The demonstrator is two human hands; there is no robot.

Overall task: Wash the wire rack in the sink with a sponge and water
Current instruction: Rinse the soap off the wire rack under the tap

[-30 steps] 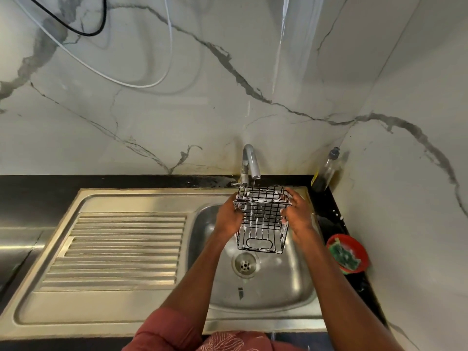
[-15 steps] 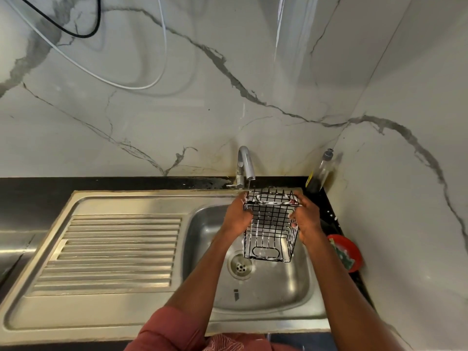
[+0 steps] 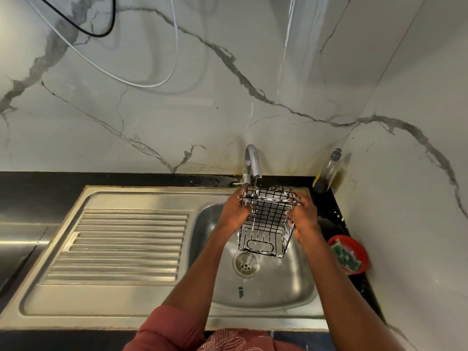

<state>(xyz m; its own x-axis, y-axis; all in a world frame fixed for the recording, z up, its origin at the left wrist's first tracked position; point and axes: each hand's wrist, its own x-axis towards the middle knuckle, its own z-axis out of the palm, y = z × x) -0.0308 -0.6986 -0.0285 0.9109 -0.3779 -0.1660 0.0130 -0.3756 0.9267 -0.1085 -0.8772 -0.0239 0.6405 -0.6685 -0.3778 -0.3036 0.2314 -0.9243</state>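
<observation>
Both hands hold the black wire rack (image 3: 266, 222) above the sink basin (image 3: 291, 287), 1 on each side: the left hand (image 3: 234, 211) is wrapped around the rack's left wall with its fingers curled over the wires, and the right hand (image 3: 302, 217) clamps the right wall, thumb against the mesh. Specks of white foam sit on both hands and along the wires. A box-shaped basket of thin wire, the rack is tilted with its open top turned toward the wall and up under the spout of the chrome tap (image 3: 252, 160); its end panel with an oval handle slot faces the camera, just above the round drain (image 3: 245, 265). Water seems to run from the spout into the rack, though the stream is too thin to see clearly. Left of the basin lies the ribbed steel draining board (image 3: 121, 247). On the black counter (image 3: 38, 188) to the right, a red bowl (image 3: 361, 249) holds a green sponge (image 3: 345, 257), well apart from the rack. In the corner behind it stands a bottle with a grey cap (image 3: 329, 171). Reddish sleeves (image 3: 164, 333) show at the bottom edge
</observation>
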